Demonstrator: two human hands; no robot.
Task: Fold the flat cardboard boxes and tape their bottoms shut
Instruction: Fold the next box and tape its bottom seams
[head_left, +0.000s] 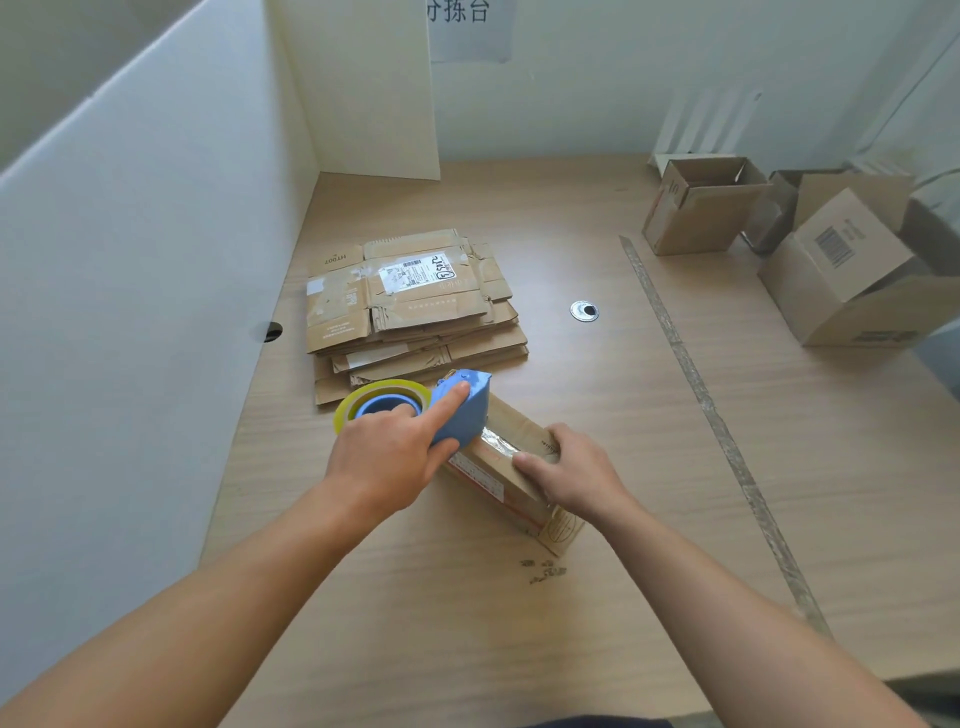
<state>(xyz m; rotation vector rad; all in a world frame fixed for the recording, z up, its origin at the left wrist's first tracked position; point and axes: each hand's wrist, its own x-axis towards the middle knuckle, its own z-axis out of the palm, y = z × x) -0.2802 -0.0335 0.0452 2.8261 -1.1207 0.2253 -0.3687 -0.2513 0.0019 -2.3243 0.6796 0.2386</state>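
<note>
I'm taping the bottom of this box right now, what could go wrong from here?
The right hand holds the box right beside the tape strip, so that hand might stick to it. The left hand steers the tape dispenser alone; the strip could drift crooked or wrinkle.

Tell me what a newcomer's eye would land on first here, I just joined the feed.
The bright blue tape dispenser at the centre stands out, gripped by the left hand and set on a small cardboard box that the right hand holds. Just behind lies a stack of flat cardboard boxes, and several folded boxes stand at the far right.
</note>
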